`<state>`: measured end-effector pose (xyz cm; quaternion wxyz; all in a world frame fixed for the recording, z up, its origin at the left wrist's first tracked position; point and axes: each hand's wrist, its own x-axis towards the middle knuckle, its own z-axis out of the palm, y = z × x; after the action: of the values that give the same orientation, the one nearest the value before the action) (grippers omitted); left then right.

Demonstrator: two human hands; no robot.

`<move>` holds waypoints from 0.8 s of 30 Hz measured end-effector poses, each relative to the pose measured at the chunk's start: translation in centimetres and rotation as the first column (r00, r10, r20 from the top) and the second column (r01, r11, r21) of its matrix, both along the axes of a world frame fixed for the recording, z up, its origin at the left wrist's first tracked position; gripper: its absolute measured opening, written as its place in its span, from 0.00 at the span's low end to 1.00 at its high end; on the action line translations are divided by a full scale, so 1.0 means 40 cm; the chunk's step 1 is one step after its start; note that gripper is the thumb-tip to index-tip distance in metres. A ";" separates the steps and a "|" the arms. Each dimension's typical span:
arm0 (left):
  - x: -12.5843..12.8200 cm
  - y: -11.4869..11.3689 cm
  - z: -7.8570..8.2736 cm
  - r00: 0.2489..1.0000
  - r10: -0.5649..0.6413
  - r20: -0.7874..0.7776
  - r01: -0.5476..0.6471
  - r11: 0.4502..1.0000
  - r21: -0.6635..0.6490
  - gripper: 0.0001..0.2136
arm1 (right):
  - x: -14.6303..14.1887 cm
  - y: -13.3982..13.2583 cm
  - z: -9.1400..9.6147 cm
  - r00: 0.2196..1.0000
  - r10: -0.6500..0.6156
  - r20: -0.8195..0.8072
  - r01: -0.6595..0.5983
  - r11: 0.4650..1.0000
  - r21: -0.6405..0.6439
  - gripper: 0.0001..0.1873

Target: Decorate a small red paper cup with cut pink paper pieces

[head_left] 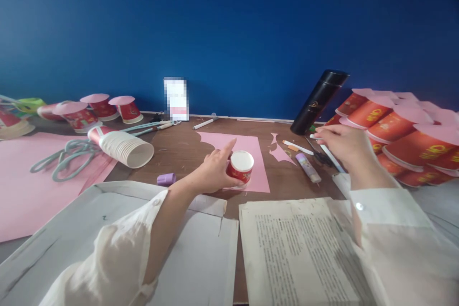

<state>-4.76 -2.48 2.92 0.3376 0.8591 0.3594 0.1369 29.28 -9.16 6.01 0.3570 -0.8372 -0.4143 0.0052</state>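
Note:
A red paper cup (240,170) stands upside down on a cut sheet of pink paper (261,172), its pale base facing up. My left hand (215,169) is wrapped around the cup's left side, with the index finger raised behind it. Off to the right, my right hand (342,143) has its fingers pinched together at the upper end of a slim white pen (332,155), which slants down toward me. Just left of that pen lie a glue stick (307,167) with a purple label, an orange-and-white pen (297,147) and black-handled scissors (322,157).
Cups with pink discs are stacked (398,124) at right, beside a leaning black flask (319,103). At left are nested cups (124,147), a grey-blue cord (73,150) and more disc-topped cups (98,107). A phone (177,98) leans on the blue wall. Printed sheets (287,248) lie in front.

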 end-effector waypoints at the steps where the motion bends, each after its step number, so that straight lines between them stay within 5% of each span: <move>1: 0.000 -0.001 0.000 1.000 -0.002 -0.002 0.002 1.000 0.009 0.54 | 0.013 0.003 0.012 1.000 -0.030 0.001 0.030 0.999 -0.040 0.17; 5: 0.002 -0.002 0.005 1.000 0.000 -0.014 0.000 1.000 0.029 0.53 | 0.033 0.028 0.026 0.995 -0.066 0.071 0.081 0.968 -0.239 0.15; 17: 0.006 -0.004 0.010 1.000 -0.003 -0.026 0.004 0.999 0.051 0.51 | -0.002 0.123 -0.051 0.944 0.196 0.264 0.029 0.750 -0.660 0.14; 20: 0.005 -0.002 0.007 0.999 -0.004 -0.032 0.006 0.999 0.040 0.52 | 0.015 0.131 -0.060 0.938 0.217 0.270 0.021 0.743 -0.669 0.13; 24: 0.003 0.000 0.006 1.000 -0.006 -0.024 0.007 1.000 0.022 0.52 | 0.070 0.137 -0.046 0.928 0.250 0.277 -0.034 0.796 -0.604 0.16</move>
<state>-4.64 -2.50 3.17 0.3241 0.8657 0.3589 0.1296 32.08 -3.66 4.18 0.0005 -0.8599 -0.5103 0.0145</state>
